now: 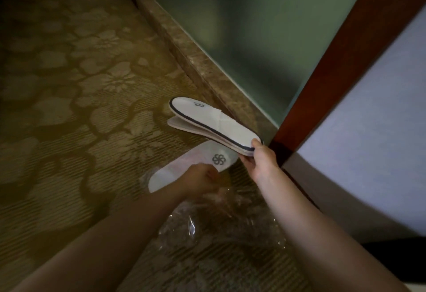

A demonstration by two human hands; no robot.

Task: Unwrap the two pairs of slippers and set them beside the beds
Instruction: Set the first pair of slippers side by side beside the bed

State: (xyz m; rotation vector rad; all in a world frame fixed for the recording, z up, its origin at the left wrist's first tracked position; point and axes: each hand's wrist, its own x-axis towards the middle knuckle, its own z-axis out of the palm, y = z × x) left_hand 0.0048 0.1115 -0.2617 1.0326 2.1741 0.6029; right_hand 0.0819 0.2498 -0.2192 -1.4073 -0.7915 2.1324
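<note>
My right hand (261,161) pinches the heel end of a flat white pair of slippers (207,122) with dark trim, held above the carpet. Below it lies a second white pair (193,167) with a flower logo, still inside clear plastic. My left hand (202,180) is closed on that wrapped pair and its plastic. A crumpled clear plastic wrapper (221,225) lies on the carpet beneath my forearms.
Patterned brown carpet (69,107) covers the floor to the left. A marble sill (196,61) runs under a frosted glass wall (242,26). A dark wooden post (341,61) and a white bed edge (373,130) stand at the right.
</note>
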